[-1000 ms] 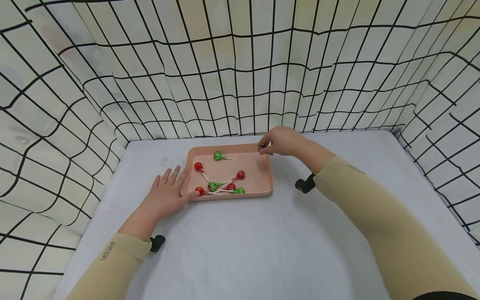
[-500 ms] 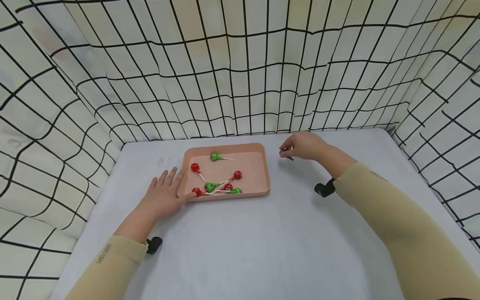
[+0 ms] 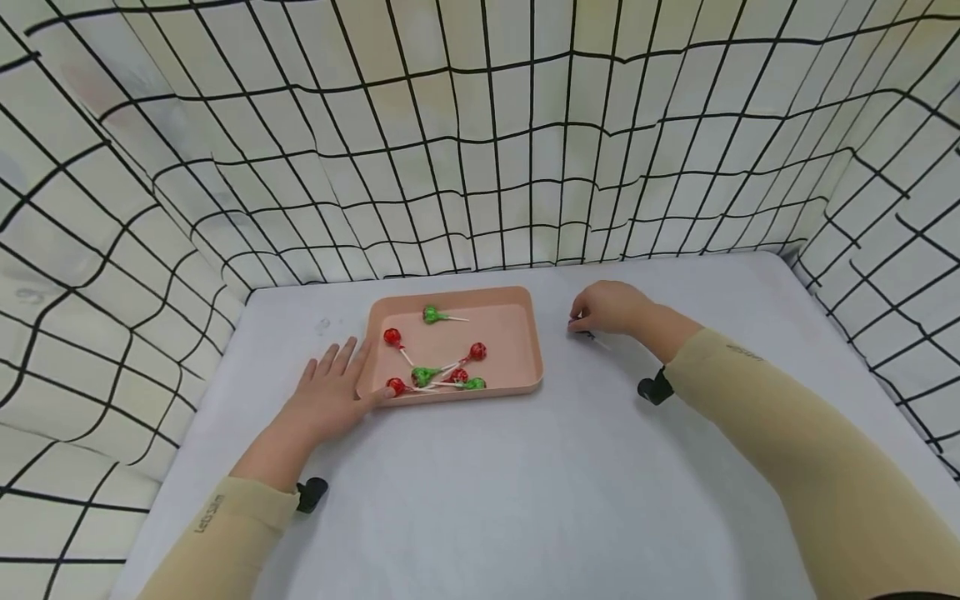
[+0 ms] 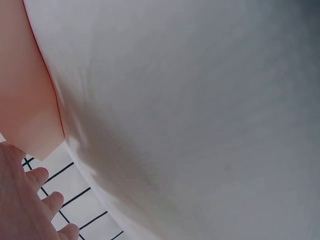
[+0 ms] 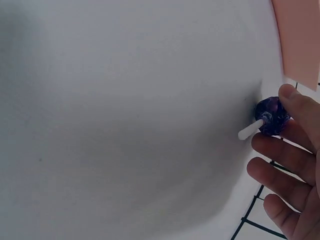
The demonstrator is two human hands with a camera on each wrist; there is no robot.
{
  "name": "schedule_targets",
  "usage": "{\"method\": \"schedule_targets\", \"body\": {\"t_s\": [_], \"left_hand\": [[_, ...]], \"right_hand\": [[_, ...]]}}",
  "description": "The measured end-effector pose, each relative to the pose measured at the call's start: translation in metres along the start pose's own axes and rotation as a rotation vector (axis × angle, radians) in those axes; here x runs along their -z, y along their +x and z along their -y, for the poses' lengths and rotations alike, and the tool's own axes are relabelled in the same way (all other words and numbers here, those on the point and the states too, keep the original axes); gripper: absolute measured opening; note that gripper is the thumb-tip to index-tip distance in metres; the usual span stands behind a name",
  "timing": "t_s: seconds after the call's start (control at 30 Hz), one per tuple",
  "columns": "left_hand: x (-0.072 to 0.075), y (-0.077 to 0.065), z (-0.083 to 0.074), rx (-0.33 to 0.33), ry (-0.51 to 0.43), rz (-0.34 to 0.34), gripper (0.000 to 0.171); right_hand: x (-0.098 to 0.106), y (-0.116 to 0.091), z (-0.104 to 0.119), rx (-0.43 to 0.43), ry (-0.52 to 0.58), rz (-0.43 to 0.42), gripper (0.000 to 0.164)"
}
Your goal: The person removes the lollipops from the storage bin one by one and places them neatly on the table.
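Observation:
A purple-wrapped lollipop (image 5: pixel 271 116) is pinched between the thumb and fingers of my right hand (image 3: pixel 611 307), close over the white table to the right of the tray. Its white stick points away from the palm in the right wrist view. My left hand (image 3: pixel 330 398), fingers straight and spread, rests at the left edge of the pink tray (image 3: pixel 517 333), thumb over the near left corner. Inside the tray lie a green lollipop (image 3: pixel 431 314) at the back, a red lollipop (image 3: pixel 392 337) at the left, and several red and green ones bunched along the front.
A white cloth covers the table (image 3: pixel 480 500). Black wire grid panels (image 3: pixel 495 150) backed with pale sheeting stand behind the table and along both sides. Small black wrist cameras (image 3: pixel 656 387) sit under the sleeves.
My right hand has carried the purple lollipop from the tray's back right corner out to the right and lowered it toward the table. The left hand stays at the tray's edge.

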State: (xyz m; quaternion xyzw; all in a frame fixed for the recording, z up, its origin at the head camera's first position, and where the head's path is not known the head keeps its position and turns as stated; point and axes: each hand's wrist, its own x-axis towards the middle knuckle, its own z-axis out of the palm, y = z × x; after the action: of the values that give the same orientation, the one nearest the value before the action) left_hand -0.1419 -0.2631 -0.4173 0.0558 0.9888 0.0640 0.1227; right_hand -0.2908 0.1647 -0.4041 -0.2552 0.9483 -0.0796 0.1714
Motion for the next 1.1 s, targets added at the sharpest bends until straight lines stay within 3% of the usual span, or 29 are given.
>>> {"method": "schedule_targets", "body": {"t_s": [0.73, 1.1], "left_hand": [[0.002, -0.001, -0.001, 0.007, 0.005, -0.01, 0.1], [0.0, -0.002, -0.001, 0.012, 0.013, -0.013, 0.101]], "right_hand": [[0.0, 0.0, -0.005, -0.049, 0.033, -0.01, 0.039], [0.018, -0.011, -0.007, 0.008, 0.017, -0.064, 0.035]]}}
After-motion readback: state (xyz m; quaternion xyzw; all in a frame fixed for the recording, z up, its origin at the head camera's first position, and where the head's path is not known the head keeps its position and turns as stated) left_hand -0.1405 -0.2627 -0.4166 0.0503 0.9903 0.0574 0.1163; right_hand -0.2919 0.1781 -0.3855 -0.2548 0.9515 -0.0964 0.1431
